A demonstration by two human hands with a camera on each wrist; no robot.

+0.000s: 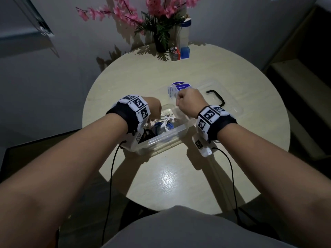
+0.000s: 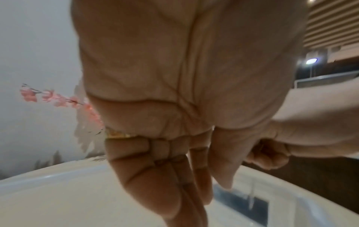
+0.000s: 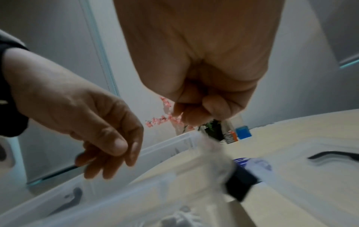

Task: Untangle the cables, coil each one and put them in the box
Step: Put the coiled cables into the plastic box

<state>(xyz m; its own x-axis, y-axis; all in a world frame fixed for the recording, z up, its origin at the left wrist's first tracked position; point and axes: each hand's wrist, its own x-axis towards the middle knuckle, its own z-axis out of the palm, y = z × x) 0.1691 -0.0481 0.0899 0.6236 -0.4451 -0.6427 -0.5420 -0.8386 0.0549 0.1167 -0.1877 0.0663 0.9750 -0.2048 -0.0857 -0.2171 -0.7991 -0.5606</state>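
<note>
Head view shows the left hand (image 1: 154, 106) with loose fingers over the box (image 1: 162, 138) – cables (image 1: 163, 122) below it; the right hand (image 1: 189, 102) beside is a fist, whether holding something, I cannot tell.

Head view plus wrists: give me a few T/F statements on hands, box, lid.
1. The clear box holds white cables. True.
2. The lid is on the box. False: it lies on the table behind the box.
3. The left hand grips a cable. False: its fingers hang relaxed, holding nothing.
4. The right hand is curled in a fist. True.
5. The flower vase stands inside the box. False: it stands at the table's far edge.
</note>
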